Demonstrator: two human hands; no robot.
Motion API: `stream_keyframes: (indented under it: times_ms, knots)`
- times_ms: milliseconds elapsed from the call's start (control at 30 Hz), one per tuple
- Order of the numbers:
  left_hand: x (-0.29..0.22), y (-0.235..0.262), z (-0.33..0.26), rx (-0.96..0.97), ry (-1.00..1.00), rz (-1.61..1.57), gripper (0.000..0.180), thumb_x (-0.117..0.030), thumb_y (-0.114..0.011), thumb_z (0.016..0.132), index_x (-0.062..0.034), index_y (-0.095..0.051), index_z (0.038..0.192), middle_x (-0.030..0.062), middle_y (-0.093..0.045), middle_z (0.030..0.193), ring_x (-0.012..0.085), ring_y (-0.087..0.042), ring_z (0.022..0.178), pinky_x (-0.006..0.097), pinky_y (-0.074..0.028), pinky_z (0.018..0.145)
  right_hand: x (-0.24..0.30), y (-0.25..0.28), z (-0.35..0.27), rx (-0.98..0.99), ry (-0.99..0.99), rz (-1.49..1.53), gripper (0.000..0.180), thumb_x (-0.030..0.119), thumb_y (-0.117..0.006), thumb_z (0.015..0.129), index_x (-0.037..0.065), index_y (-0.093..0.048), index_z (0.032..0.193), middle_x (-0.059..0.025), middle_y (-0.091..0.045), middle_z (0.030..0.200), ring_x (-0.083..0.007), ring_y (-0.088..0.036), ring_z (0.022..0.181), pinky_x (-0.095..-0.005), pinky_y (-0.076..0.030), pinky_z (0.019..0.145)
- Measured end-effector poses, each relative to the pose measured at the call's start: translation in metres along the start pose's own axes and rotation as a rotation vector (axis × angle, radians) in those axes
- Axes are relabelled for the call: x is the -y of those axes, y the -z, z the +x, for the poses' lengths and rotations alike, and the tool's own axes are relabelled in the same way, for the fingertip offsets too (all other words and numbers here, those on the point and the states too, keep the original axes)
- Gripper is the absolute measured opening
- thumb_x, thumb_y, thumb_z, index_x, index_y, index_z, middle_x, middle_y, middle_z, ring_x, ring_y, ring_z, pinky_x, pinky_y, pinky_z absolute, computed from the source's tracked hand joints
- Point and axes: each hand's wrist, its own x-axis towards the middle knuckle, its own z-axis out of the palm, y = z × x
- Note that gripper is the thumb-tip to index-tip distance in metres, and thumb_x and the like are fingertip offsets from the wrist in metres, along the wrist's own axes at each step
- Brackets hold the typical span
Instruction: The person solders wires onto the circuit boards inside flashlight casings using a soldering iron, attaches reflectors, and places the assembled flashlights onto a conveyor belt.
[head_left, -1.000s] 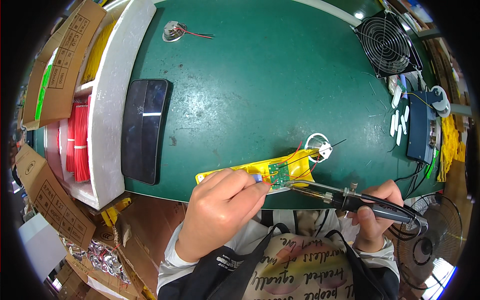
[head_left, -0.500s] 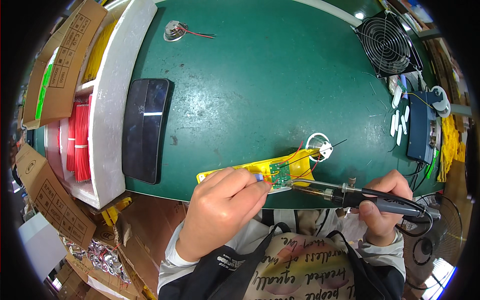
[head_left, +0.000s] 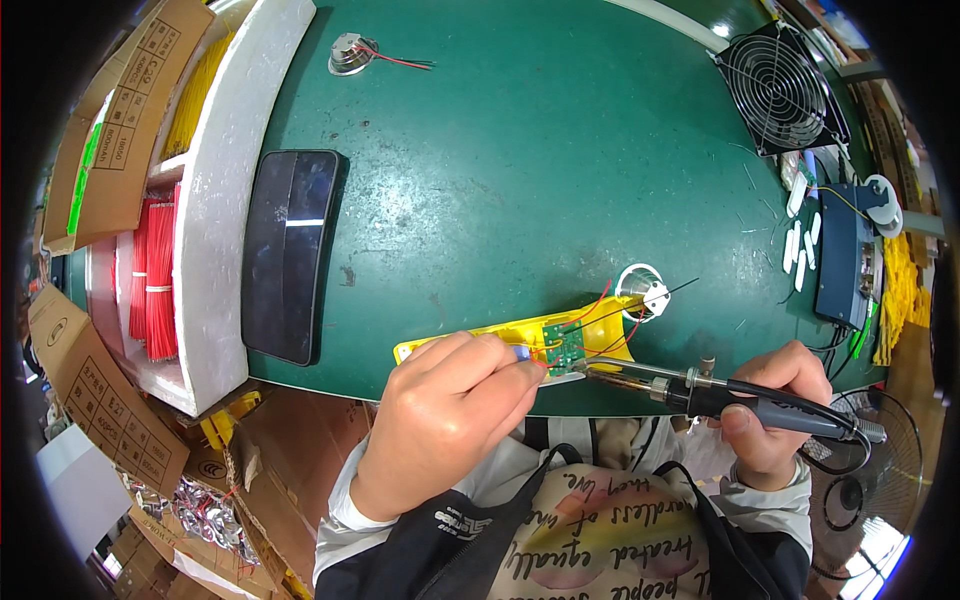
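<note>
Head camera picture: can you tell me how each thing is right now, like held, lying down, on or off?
Soldering iron: held in the right hand, tip at the circuit board.
Green circuit board: lying on the yellow casing, wires attached.
Left hand: fingers pinched at the board's edge.
Black fan: lying flat; spinning or not, cannot tell.
Dark tray: flat on the green table.
Small speaker: lying loose, untouched.

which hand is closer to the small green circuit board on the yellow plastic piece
Left. The left hand has fingertips right beside the small green circuit board; the right hand sits farther right, gripping the soldering iron.
</note>
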Motion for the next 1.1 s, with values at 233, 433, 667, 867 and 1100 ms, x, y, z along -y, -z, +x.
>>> stream_keyframes:
  times_ms: [233,433,667,867,1100]
  knots:
    - [0.001,0.001,-0.002,0.041,-0.025,-0.004,0.015,0.001,-0.066,0.058,-0.0033,-0.054,0.066,0.0044,-0.048,0.067,0.0186,-0.051,0.057,0.030,-0.043,0.051,0.005,0.002,0.005,0.064,0.069,-0.095,0.027,0.006,-0.070,0.064,0.000,-0.044,0.070,-0.0099,-0.058,0.057,-0.0085,-0.053,0.047,-0.0192,-0.041,0.044]
    - [0.000,0.001,-0.002,0.043,-0.023,-0.003,0.015,0.001,-0.066,0.059,-0.0032,-0.055,0.067,0.0042,-0.048,0.067,0.0186,-0.051,0.057,0.030,-0.043,0.051,0.006,0.000,0.003,0.068,0.051,-0.087,0.027,0.006,-0.070,0.064,0.000,-0.044,0.070,-0.0104,-0.058,0.057,-0.0095,-0.054,0.047,-0.0197,-0.042,0.044]
    - [0.001,0.002,-0.001,0.043,-0.004,-0.017,0.016,0.000,-0.066,0.058,-0.0030,-0.057,0.072,0.0045,-0.049,0.068,0.0189,-0.052,0.059,0.029,-0.044,0.052,-0.001,0.001,-0.008,-0.127,-0.003,0.022,0.030,0.013,-0.071,0.064,0.001,-0.044,0.068,-0.0087,-0.057,0.056,-0.0094,-0.052,0.045,-0.0200,-0.041,0.043]
    - [0.000,0.001,0.001,0.026,0.010,-0.005,0.016,-0.002,-0.068,0.059,-0.0042,-0.060,0.072,0.0035,-0.050,0.065,0.0173,-0.053,0.057,0.028,-0.043,0.050,-0.008,0.005,-0.014,-0.226,-0.031,-0.066,0.032,0.019,-0.071,0.063,0.001,-0.044,0.066,-0.0060,-0.054,0.053,-0.0091,-0.051,0.044,-0.0195,-0.039,0.042]
    - [0.001,-0.001,0.000,0.035,0.016,0.019,0.016,-0.003,-0.069,0.058,-0.0054,-0.062,0.072,0.0027,-0.050,0.062,0.0162,-0.052,0.055,0.027,-0.041,0.049,-0.007,0.002,-0.015,-0.199,-0.025,0.032,0.031,0.016,-0.072,0.064,0.001,-0.044,0.068,-0.0082,-0.056,0.055,-0.0096,-0.052,0.046,-0.0196,-0.040,0.043]
